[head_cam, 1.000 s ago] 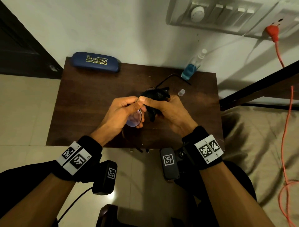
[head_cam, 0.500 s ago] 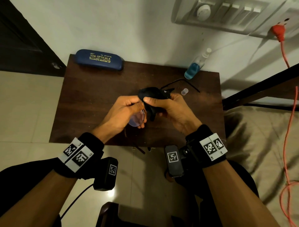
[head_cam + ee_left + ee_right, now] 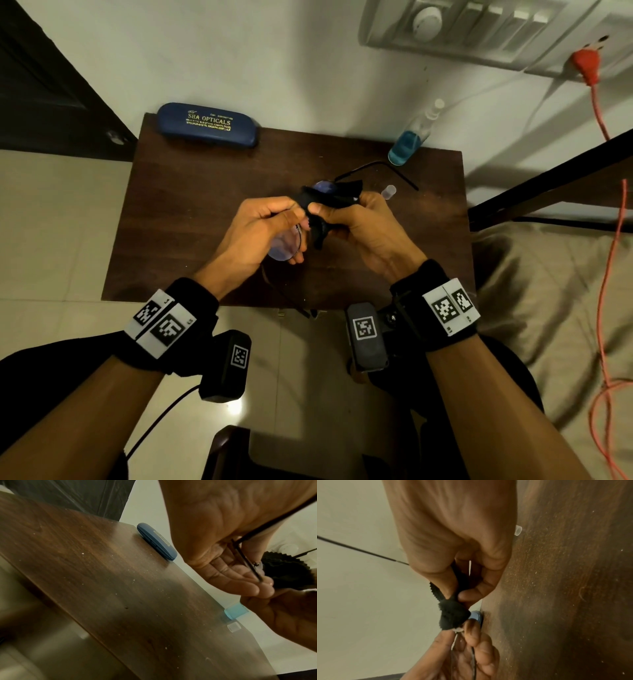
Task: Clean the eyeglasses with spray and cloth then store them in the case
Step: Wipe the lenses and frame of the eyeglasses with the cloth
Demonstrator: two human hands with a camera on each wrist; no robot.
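Rubbing a lens with the black cloth, mid-frame above the dark wooden table (image 3: 191,212).

Left hand (image 3: 260,233) pinches the eyeglasses (image 3: 284,243) by the frame beside one lens; right hand (image 3: 356,226) has thumb and fingers clenched around the microfiber cloth (image 3: 325,205), pressed over the other lens. Closed blue case (image 3: 207,125) lies at the table's upper left, spray bottle (image 3: 411,140) at upper right, its clear cap (image 3: 388,192) just beside the right hand.

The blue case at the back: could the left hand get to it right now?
Probably not at once: the left hand holds the eyeglasses. Otherwise the tabletop toward the case looks bare.
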